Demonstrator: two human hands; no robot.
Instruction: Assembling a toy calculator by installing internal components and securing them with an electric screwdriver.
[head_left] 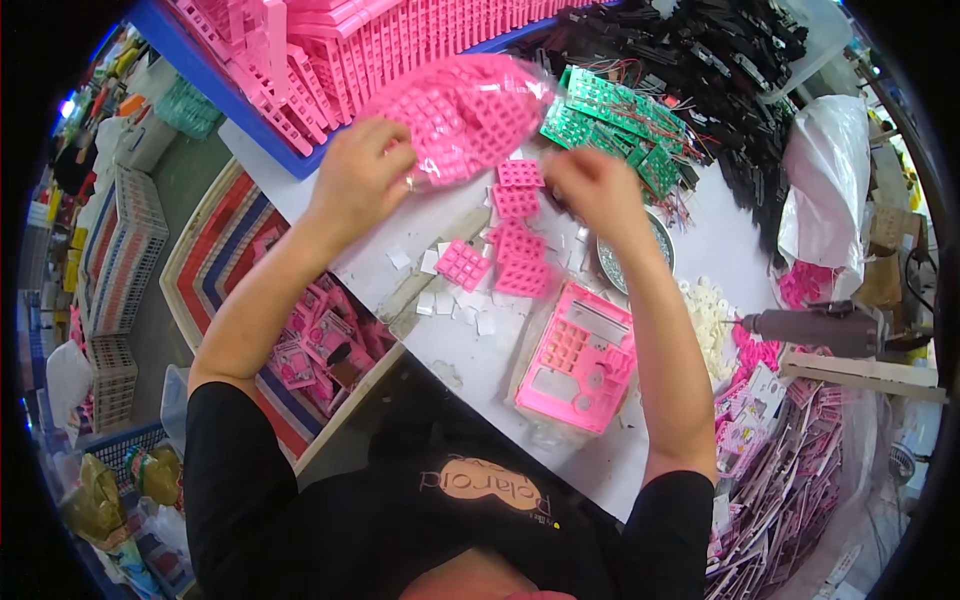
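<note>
My left hand (365, 178) pinches the near-left edge of a clear plastic bag (530, 82) full of pink button pads. To its right, my right hand (598, 190) is over the table, between the bag and a pile of green circuit boards (610, 105). Motion smears its fingers, so what they hold, if anything, is unclear. Several loose pink button pads (520, 262) lie below the bag, some overlapping. Closer to me a pink plastic housing (578, 362) rests on the table, with square openings and round holes.
A blue crate (270, 130) of pink parts stands at the back left. Black parts (690, 60) heap up behind the boards. Beside my right forearm sits a metal bowl (606, 264). A power screwdriver (815, 330) is at the right. Small white squares (485, 322) lie scattered.
</note>
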